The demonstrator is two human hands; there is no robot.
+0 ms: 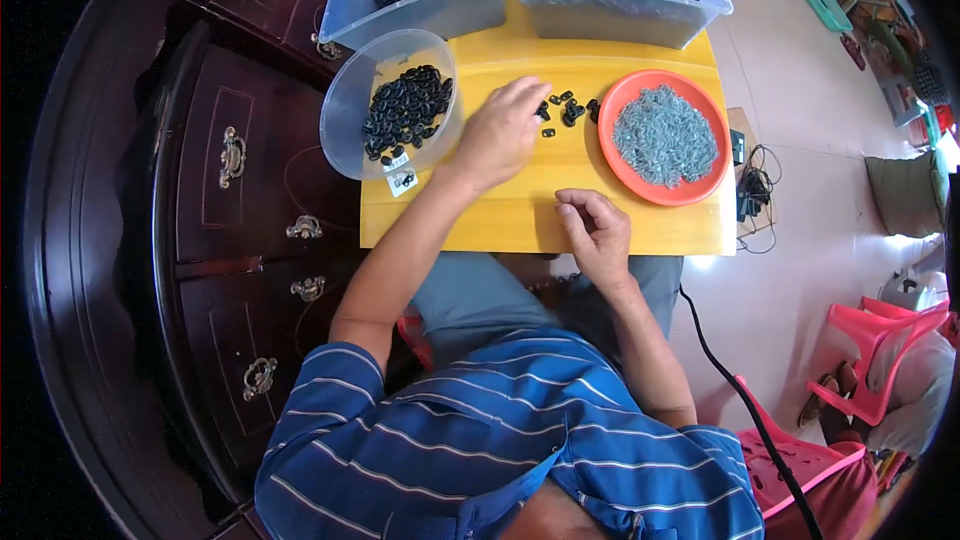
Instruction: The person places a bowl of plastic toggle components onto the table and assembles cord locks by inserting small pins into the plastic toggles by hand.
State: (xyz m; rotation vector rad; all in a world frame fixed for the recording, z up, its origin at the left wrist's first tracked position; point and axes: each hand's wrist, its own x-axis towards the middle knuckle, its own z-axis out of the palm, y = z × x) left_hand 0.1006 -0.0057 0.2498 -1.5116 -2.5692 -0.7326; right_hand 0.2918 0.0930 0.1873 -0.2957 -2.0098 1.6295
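Observation:
My left hand (505,130) reaches across the yellow tabletop with its fingers stretched out, fingertips at a small group of loose black oval pieces (571,112), apparently with holes. Whether it touches one is hidden beneath the fingers. Close to the front edge, my right hand (597,235) is curled, thumb near the forefinger; anything in it is too small to make out. Left of my left hand, a clear round tub (337,115) tilts and holds many such black pieces. An orange-red plate (612,155) on the right carries a heap of small, pale, see-through or silvery pieces (665,135).
Two clear bins (430,12) (610,15) of black pieces stand along the far edge. A white tag (400,180) with small black pieces lies by the tub. Dark wooden drawers (240,160) border the left; cables (760,190) lie right of the table. Someone sits beside pink chairs (880,340).

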